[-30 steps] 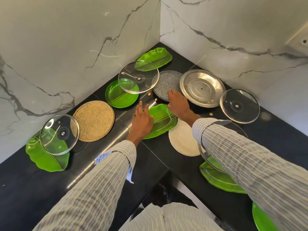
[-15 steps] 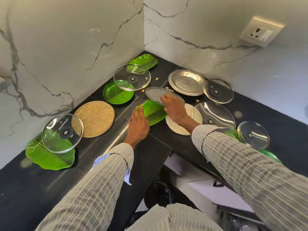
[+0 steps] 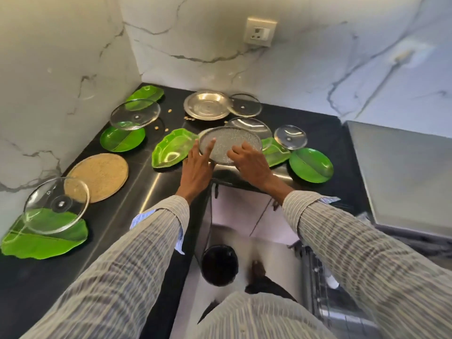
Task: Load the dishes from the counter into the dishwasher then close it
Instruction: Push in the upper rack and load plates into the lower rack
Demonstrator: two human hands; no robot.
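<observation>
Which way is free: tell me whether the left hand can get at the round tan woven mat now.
Probably yes, once freed. The left hand is on the grey speckled round plate with the right hand; the round tan woven mat lies uncovered on the left, a glass lid overlapping only its far-left edge.

White wall socket (image 3: 261, 32) on marble backsplash (image 3: 73, 57); black bin (image 3: 219, 264) on floor.

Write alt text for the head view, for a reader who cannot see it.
Both hands hold a grey speckled plate above the edge of a black corner counter: the left hand at its left rim, the right hand at its near rim. Green plates, glass lids, a steel plate and a tan round plate lie around it.
</observation>
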